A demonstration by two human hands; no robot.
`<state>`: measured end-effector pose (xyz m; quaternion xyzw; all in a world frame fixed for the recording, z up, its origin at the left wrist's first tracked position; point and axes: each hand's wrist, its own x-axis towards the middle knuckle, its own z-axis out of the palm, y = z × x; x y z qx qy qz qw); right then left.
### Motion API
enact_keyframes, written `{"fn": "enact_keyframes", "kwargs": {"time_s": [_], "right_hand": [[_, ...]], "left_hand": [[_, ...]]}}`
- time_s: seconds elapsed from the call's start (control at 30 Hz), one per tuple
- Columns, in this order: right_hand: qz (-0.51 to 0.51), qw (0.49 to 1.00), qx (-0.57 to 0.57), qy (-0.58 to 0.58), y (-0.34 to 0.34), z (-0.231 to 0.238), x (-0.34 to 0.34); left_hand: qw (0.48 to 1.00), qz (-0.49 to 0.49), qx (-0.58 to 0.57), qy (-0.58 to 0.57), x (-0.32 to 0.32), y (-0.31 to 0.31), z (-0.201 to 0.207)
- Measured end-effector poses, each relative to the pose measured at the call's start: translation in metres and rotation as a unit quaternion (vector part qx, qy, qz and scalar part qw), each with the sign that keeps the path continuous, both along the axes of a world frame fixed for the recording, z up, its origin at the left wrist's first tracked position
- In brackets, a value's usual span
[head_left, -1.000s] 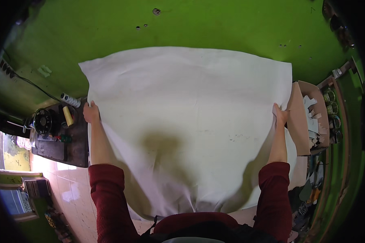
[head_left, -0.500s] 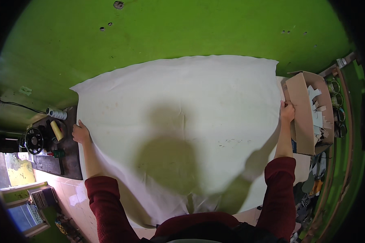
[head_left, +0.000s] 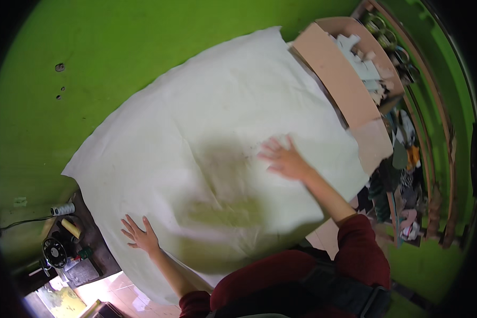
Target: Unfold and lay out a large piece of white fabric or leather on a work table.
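A large white cloth (head_left: 238, 95) lies spread over a table against the green wall, its far edge rising slightly along it. Faint creases and small dark marks run across its middle. My left hand (head_left: 141, 234) rests on the cloth's left part, palm down with fingers spread. Over the right middle of the cloth is my right hand (head_left: 285, 160), fingers spread and slightly blurred; whether it touches the cloth I cannot tell. Neither hand holds anything. My shadow covers the cloth's centre.
An open cardboard box (head_left: 334, 74) of pale scraps stands at the far right. At the left, a dark machine table carries a black handwheel (head_left: 54, 252), a white thread spool (head_left: 63, 209) and a yellow cone (head_left: 70, 228). A wooden rack (head_left: 442, 122) and piled fabrics line the right side.
Both hands have let go of the cloth's side edges and moved inward onto or over it, fingers spreading. The view has turned, so the cloth and box appear tilted.
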<state>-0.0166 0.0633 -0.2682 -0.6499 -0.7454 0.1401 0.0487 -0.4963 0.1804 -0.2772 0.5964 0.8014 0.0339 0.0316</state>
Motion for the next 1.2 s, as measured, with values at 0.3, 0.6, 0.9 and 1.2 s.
{"fn": "enact_keyframes", "kwargs": {"time_s": [0.3,0.6,0.9,1.2], "right_hand": [[-0.461,0.868,0.120,-0.140,-0.142,-0.014,0.140],[-0.380,0.913,0.043,-0.140,-0.219,-0.020,0.091],[-0.497,0.843,0.205,-0.014,-0.258,-0.049,0.136],[-0.611,0.719,0.148,0.295,-0.307,-0.046,0.160]], "left_hand": [[0.978,-0.050,0.075,-0.191,-0.027,-0.010,-0.005],[0.975,0.152,0.125,-0.101,-0.151,-0.202,-0.014],[0.899,0.323,0.159,-0.251,-0.202,-0.258,-0.059],[0.870,0.240,0.012,-0.431,-0.223,-0.293,-0.018]]}}
